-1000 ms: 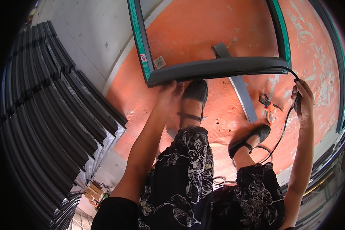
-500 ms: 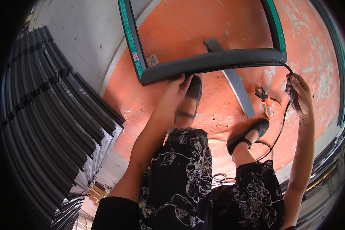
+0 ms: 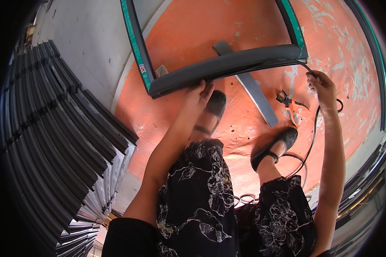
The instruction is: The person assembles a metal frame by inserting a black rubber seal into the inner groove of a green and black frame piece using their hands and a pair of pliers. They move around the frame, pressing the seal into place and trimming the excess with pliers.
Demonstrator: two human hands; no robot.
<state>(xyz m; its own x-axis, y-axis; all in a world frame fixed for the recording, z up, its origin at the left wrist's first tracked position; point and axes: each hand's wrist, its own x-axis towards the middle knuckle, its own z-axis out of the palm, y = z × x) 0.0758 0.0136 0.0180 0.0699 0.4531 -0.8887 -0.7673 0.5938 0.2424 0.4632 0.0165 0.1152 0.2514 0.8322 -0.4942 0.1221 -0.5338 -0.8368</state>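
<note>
A dark grey window frame (image 3: 227,64), with green film along its side bars, is held tilted above the floor. At the left part of its near bar is my left hand (image 3: 198,97), fingertips closed against the lower edge and partly hidden by it. My right hand (image 3: 324,88) pinches a thin black rubber sealing strip (image 3: 305,65) just off the frame's near right corner. From there the strip runs left along the near bar's underside. Its loose length (image 3: 315,128) hangs below my right hand and curls on the floor by my right shoe (image 3: 283,141).
Orange-handled pliers (image 3: 291,105) lie on the worn orange floor right of a flat grey metal bar (image 3: 257,96). Stacked dark profiles (image 3: 60,141) fill the left side. Another green-edged frame (image 3: 375,64) stands at the far right. My left shoe (image 3: 216,104) is under the near bar.
The frame has shifted left and slightly tilted, its right corner now farther left. My right hand has moved left and up, closer to that corner, with a loop of strip now showing beside it.
</note>
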